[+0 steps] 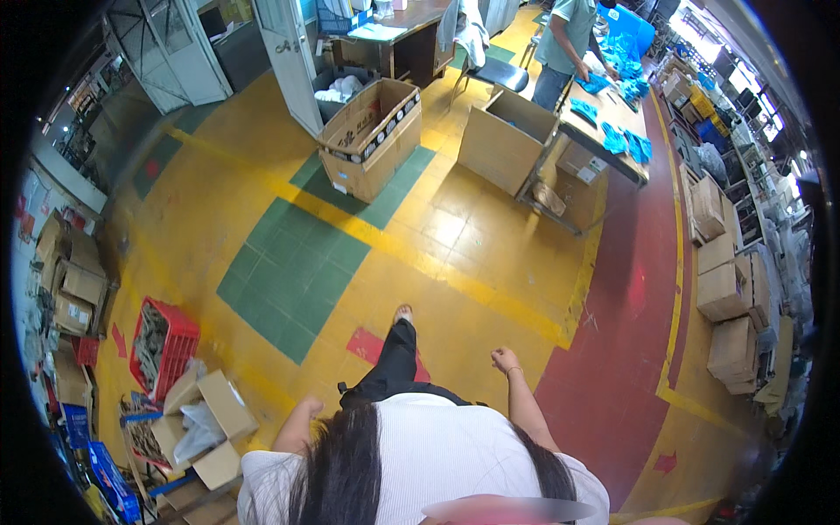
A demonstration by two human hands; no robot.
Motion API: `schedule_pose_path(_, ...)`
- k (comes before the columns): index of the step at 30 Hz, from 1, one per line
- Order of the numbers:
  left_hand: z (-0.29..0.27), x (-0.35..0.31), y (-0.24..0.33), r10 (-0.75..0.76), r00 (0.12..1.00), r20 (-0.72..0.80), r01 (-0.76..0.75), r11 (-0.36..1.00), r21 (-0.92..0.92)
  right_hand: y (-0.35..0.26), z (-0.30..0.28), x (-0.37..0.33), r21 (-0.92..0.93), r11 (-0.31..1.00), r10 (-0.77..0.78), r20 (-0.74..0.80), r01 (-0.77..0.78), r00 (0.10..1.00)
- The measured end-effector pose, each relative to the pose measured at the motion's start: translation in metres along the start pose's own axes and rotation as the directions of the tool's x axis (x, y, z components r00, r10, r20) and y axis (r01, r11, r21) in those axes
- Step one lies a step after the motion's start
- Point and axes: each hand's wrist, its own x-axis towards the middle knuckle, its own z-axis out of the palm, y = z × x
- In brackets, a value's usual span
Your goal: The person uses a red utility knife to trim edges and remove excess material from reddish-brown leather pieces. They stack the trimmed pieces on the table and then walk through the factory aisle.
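My right hand [505, 359] hangs out in front of my right side, above the floor. Its fingers look loosely curled, and nothing shows in them. A thin band circles that wrist. On the other side, my left hand [310, 406] is low beside my hip, partly hidden by my arm and hair, so its fingers cannot be made out. Neither hand touches anything that I can see. One foot [402, 312] is stretched forward on the yellow floor [455, 302], next to a red floor mark [366, 345].
Ahead stand two large cardboard boxes [376, 171] [499, 144]. Far right, a person [567, 44] handles blue pieces [584, 111] at a table [604, 105]. Cartons [726, 289] line the right side. A red crate [184, 341] and an opened carton [226, 404] are at left.
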Motion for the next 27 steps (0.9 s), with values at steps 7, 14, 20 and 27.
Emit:
schedule_pose_path(7, -0.219, 0.113, 0.250, 0.000, 0.997, 0.081, -0.024, 0.952, 0.305, -0.178, -0.040, 0.152, 0.085, 0.986, 0.117, 0.233, -0.141, 0.965)
schedule_pose_path(14, -0.356, 0.216, 0.606, 0.562, 0.809, -0.173, -0.514, 0.819, 0.255, -0.205, -0.080, 0.294, -0.067, 0.985, 0.166, 0.152, -0.158, 0.974)
schedule_pose_path(20, -0.417, 0.281, 0.726, 0.574, 0.798, -0.186, -0.556, 0.819, 0.144, -0.317, -0.203, 0.467, 0.102, 0.954, 0.270, 0.126, -0.283, 0.955)
schedule_pose_path(27, -0.475, 0.341, 0.689, 0.115, 0.991, -0.069, -0.112, 0.993, 0.048, -0.629, -0.310, 0.724, -0.069, 0.943, -0.328, -0.025, 0.326, 0.944)
